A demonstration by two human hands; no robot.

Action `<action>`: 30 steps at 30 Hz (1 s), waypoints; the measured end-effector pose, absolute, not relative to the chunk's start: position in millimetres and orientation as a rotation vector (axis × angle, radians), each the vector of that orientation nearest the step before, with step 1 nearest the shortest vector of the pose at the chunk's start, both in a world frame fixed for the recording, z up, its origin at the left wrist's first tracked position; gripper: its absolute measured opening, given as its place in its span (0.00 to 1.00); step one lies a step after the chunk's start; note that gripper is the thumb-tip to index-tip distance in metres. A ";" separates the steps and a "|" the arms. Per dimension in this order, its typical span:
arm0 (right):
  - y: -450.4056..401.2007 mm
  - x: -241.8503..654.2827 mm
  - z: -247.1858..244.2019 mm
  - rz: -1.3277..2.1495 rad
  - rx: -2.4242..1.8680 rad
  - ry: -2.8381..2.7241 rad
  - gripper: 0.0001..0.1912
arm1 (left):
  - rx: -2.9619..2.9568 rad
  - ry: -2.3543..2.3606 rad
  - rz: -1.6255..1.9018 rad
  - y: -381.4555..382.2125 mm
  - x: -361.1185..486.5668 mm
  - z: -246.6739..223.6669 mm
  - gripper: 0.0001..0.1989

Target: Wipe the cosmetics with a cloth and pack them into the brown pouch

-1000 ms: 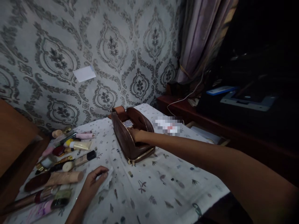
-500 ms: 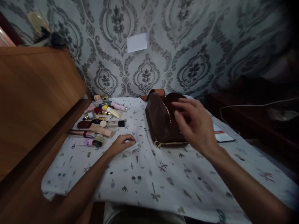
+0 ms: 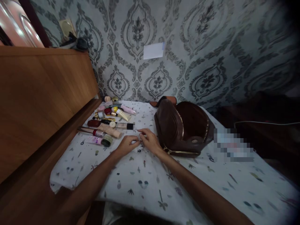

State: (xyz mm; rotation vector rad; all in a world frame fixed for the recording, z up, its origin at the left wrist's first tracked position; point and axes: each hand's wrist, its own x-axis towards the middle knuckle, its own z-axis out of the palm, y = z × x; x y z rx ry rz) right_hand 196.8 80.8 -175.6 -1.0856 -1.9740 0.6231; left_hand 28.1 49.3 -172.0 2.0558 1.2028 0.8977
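My left hand (image 3: 127,145) is closed in a pinch low over the patterned cloth. Something small and whitish shows under its fingers, too unclear to name. My right hand (image 3: 150,142) meets it from the right, its fingers bent and closed at the left fingertips; what lies between them is hidden. Right of my hands stands a brown leather bag (image 3: 167,125), unzipped, with its dark inside showing. To the left lie several cosmetics, among them a foundation bottle (image 3: 124,125) with a black cap, a beige tube (image 3: 110,130) and a green jar (image 3: 107,140).
A wooden cabinet (image 3: 51,93) borders the left side. Behind the bag lies an orange-brown item (image 3: 170,100) against the wallpapered wall. A blurred-out flat object (image 3: 233,145) rests on the cloth (image 3: 131,181) at the right; a white cable (image 3: 262,122) runs beyond it.
My right hand has come from over the bag's opening, leftward and down to my left hand. The view has turned left. My left hand stays pinched near the same place.
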 end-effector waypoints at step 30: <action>149.2 146.3 -209.9 0.584 -1.162 -1.961 0.12 | 2.420 1.289 0.791 50.9 20.4 -174.4 0.08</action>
